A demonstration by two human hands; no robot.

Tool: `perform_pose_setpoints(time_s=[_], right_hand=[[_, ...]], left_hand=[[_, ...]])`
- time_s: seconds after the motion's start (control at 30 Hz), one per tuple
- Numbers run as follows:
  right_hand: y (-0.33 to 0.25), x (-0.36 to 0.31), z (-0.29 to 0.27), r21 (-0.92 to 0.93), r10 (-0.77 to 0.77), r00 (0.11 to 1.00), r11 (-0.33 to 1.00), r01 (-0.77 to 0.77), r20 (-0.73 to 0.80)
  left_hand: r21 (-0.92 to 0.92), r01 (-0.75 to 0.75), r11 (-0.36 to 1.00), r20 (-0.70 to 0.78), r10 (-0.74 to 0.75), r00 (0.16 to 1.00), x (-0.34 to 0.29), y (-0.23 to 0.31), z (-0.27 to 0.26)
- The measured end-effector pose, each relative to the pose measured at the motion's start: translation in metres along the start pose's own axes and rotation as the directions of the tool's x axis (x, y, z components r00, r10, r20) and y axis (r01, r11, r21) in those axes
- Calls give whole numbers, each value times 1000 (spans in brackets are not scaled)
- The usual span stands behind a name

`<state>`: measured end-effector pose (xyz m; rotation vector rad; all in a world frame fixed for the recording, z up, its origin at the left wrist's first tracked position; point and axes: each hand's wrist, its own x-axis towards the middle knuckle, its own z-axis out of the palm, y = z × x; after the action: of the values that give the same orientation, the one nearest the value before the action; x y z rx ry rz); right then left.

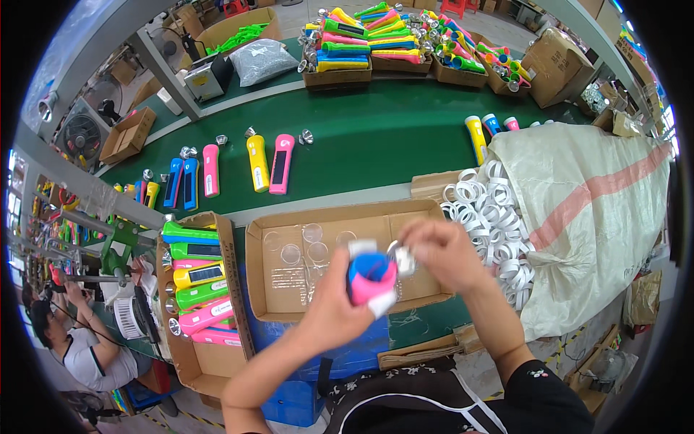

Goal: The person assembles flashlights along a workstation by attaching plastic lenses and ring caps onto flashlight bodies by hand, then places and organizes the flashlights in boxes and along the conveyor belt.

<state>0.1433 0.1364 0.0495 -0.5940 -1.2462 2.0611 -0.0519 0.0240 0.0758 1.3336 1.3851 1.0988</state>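
My left hand (334, 298) is wrapped round a blue flashlight body (366, 265) and a pink flashlight body (374, 288), held side by side with their hollow ends up. Small white patches show at my left fingertips; whether they are tape or parts, I cannot tell. Close to those open ends, my right hand (442, 249) has its fingers pinched at a small white and silver piece (403, 259), smeared by motion. Beneath both hands lies a shallow cardboard tray (278, 307) holding several clear round lenses (312, 233).
Loose white rings (495, 239) spill from a woven sack (585, 217) on the right. A carton (210, 356) of colourful flashlights stands at left. More flashlights (282, 165) and silver reflectors lie on the green belt (361, 148). Filled boxes (338, 76) line the far side. Another person (94, 347) sits far left.
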Motion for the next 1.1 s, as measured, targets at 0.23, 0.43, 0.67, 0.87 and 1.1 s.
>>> perform_pose_setpoints(time_s=[0.23,0.43,0.67,0.87,1.1], right_hand=[[9,-68,48,-742,-273,726,59,668,632],[30,-75,56,-712,-12,713,35,701,701],[64,15,28,-839,-104,986,520,163,127],[139,88,2,-981,-32,987,113,159,157],[97,61,-7,-899,123,985,409,-159,-118]], left_hand=[[-116,157,981,37,-154,987,-78,-70,46],[-547,-211,810,-184,130,974,-84,-122,89],[-356,-137,924,-414,-24,910,-83,-134,107],[-332,-291,897,-428,131,894,-77,-136,100],[-322,-258,911,-451,92,888,-78,-140,113]])
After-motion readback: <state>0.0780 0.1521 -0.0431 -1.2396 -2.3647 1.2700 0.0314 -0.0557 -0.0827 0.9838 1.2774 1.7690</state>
